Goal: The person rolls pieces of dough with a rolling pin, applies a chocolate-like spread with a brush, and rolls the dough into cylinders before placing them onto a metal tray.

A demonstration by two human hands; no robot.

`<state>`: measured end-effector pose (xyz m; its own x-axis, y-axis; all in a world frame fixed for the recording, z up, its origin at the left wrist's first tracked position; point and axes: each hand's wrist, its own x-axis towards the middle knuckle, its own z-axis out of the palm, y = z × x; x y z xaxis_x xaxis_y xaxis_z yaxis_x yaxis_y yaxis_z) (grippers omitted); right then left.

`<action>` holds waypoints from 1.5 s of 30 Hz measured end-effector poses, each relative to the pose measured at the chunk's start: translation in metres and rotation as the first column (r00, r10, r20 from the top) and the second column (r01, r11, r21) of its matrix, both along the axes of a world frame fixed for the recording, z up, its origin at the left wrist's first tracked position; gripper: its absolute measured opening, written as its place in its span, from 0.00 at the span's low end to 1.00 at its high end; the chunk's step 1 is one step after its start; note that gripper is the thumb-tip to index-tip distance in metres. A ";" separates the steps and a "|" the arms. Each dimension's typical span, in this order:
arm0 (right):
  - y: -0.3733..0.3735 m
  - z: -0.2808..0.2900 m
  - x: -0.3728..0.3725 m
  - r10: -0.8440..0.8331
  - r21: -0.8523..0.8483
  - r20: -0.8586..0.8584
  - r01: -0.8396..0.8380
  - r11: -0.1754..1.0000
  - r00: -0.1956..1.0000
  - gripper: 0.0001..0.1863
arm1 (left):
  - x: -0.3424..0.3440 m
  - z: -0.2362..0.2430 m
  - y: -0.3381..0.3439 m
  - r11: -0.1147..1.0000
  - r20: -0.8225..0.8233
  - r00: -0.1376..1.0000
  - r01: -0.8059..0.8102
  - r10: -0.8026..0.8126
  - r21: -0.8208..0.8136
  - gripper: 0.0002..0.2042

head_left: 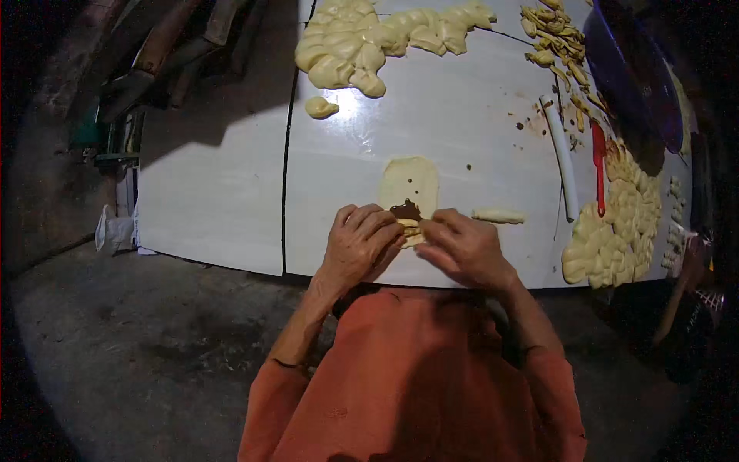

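Under dough sheet (400,189): glossy white tabletop (462,115); below, stained floor (177,339).

On my feed I count 2 hands, left hand (356,242) & right hand (466,250), approx 7 & 5 o'clock of 1 dough sheet (410,171). From view ctr: 1 dough roll (500,216), 3; 1 loose lump (321,108), 11; 1 white rod (560,158) & 1 red tool (598,158), betw 2 & 3; 1 basin (625,69), 2; 2 big dough clusters (339,54), 12 & 3, pcs too merged to count.
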<state>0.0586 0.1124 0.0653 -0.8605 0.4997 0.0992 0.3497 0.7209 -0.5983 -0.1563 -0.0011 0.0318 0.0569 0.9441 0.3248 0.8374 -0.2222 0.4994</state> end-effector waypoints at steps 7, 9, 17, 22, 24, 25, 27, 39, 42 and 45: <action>-0.020 -0.018 -0.024 0.028 0.144 0.071 -0.038 0.989 0.997 0.09 | -0.014 -0.007 -0.006 1.000 0.193 0.981 0.019 -0.021 0.009 0.11; -0.022 -0.021 -0.026 0.048 0.157 0.035 -0.053 0.986 0.998 0.08 | -0.021 -0.003 -0.009 1.000 0.160 0.987 0.015 -0.014 -0.006 0.12; -0.027 -0.021 -0.029 0.002 0.110 0.132 -0.016 0.994 0.991 0.10 | -0.029 0.004 0.004 0.990 0.143 0.988 0.069 -0.051 -0.123 0.12; -0.019 -0.018 -0.027 0.013 0.074 0.132 -0.023 0.997 0.991 0.09 | -0.035 0.003 0.001 0.994 0.158 0.986 0.059 -0.044 -0.091 0.14; -0.009 -0.011 -0.015 -0.084 -0.104 -0.028 0.081 0.991 0.996 0.11 | -0.041 0.007 -0.005 0.993 0.172 0.984 0.069 -0.051 -0.100 0.15; -0.001 -0.005 -0.005 -0.172 -0.184 0.003 0.169 0.968 0.985 0.10 | -0.043 0.003 -0.009 0.993 0.148 0.987 0.080 -0.066 -0.092 0.13; 0.014 0.005 0.007 -0.421 -0.157 0.009 0.417 0.895 0.907 0.09 | -0.045 0.001 -0.013 0.991 0.118 0.989 0.099 -0.088 -0.089 0.12; -0.021 -0.019 0.004 -0.050 0.171 0.070 0.037 0.985 0.996 0.16 | -0.033 -0.010 -0.007 0.985 0.056 0.984 0.168 -0.166 -0.029 0.10; -0.031 -0.042 -0.003 -0.026 0.245 0.033 0.017 0.969 0.999 0.13 | -0.029 -0.009 -0.005 0.985 0.078 0.983 0.170 -0.167 -0.032 0.08; -0.022 -0.045 -0.002 -0.054 0.164 -0.147 0.078 0.983 0.988 0.12 | -0.027 -0.003 0.000 0.996 0.288 0.956 0.076 -0.063 -0.035 0.06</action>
